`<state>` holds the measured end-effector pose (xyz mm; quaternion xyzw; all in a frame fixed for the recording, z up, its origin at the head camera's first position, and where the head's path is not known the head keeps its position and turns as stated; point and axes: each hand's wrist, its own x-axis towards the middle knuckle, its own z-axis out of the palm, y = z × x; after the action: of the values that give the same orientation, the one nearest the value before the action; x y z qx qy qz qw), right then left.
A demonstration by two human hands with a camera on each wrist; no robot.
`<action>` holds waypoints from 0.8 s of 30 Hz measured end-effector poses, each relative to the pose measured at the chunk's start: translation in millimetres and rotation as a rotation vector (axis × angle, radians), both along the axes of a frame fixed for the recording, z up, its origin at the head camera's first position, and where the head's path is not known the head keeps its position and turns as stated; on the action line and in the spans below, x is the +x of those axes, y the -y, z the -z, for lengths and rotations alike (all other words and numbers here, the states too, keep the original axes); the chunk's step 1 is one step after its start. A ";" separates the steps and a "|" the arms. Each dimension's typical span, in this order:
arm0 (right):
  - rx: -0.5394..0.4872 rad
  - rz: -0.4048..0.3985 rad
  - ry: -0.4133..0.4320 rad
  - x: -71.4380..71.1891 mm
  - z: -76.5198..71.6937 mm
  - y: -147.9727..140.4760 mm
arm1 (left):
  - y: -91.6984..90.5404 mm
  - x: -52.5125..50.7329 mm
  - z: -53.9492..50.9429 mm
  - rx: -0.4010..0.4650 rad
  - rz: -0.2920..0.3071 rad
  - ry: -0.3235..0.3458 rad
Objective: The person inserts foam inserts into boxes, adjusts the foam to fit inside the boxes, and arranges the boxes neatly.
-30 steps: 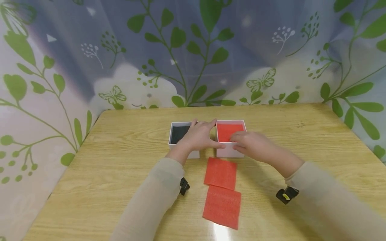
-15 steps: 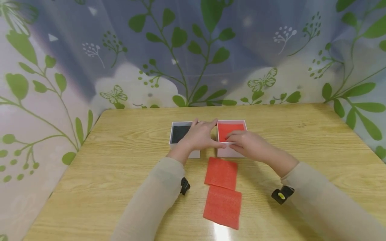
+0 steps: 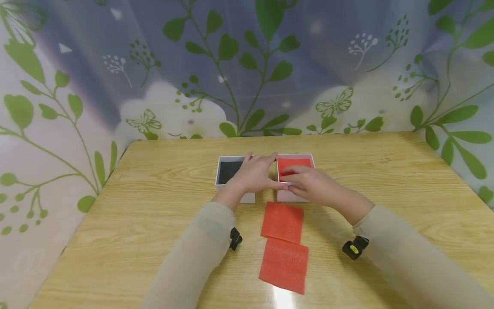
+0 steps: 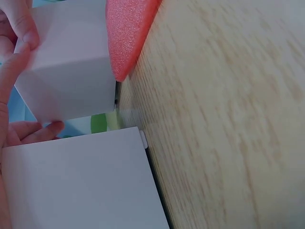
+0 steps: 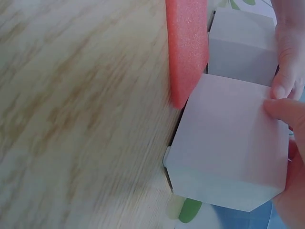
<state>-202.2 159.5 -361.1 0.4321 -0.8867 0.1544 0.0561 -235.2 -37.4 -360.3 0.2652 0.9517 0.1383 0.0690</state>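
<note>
Two white open-topped boxes stand side by side. Red folded cloth point(image 3: 295, 162) fills the right box point(image 3: 287, 196), and black cloth point(image 3: 227, 171) lies in the left box point(image 3: 248, 198). My left hand point(image 3: 254, 174) reaches across the left box and spans the right box's near side, thumb on its front wall and a fingertip at its back corner. My right hand point(image 3: 316, 184) has its fingers inside the right box on the red cloth; its thumb point(image 5: 286, 109) rests outside on the front wall, close to my left thumb point(image 4: 16, 67). Its fingertips are partly hidden by the box wall.
Two red cloth squares, one upper point(image 3: 283, 222) and one lower point(image 3: 283, 266), lie in front of the boxes, edges meeting. The wooden table point(image 3: 154, 206) meets a leaf-patterned curtain point(image 3: 247, 86) at its back edge. Each sleeve wears a black wrist device.
My right hand has slid left along the front of the right box, fingers over the red cloth. My left hand, the boxes and the red squares stay in place.
</note>
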 end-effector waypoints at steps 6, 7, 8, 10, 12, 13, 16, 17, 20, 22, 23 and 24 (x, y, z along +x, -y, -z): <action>-0.015 0.010 0.013 -0.7 1.6 -0.4 | -0.3 1.0 -1.1 0.004 0.002 0.003; -0.011 0.017 0.016 -0.8 1.8 0.0 | -0.2 1.0 -1.1 0.002 0.001 0.002; 0.005 0.026 0.011 -0.8 1.8 0.6 | 0.0 1.0 -1.1 0.001 0.000 0.001; 0.051 0.047 -0.006 -0.4 1.2 2.3 | 0.4 1.1 -1.2 -0.004 0.000 -0.001; 0.106 0.070 -0.025 -0.1 0.0 4.4 | 0.6 1.0 -1.2 -0.001 0.002 -0.002; 0.133 0.081 -0.032 0.0 -0.8 5.5 | 0.7 0.9 -1.2 0.002 0.003 -0.003; 0.172 0.097 -0.020 -0.8 -3.0 8.2 | 0.9 0.5 -1.1 0.010 0.005 -0.003; 0.177 0.102 -0.010 -1.6 -3.5 8.9 | 1.0 0.4 -0.9 0.012 0.004 -0.003; 0.197 0.120 0.025 -5.1 -3.4 10.4 | 1.1 0.0 -0.7 0.009 0.002 -0.003; 0.217 0.140 0.038 -7.5 -3.1 11.4 | 0.9 0.1 -0.7 0.009 0.003 0.001; 0.229 0.149 0.041 -8.6 -2.9 11.9 | 0.6 0.1 -0.8 0.010 0.004 0.003; 0.240 0.159 0.043 -9.4 -3.0 12.4 | 0.4 0.2 -1.0 0.011 0.004 0.007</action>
<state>-211.6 147.1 -358.1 0.3605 -0.9313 0.0515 -0.0030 -235.0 -37.8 -359.3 0.2671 0.9502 0.1442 0.0710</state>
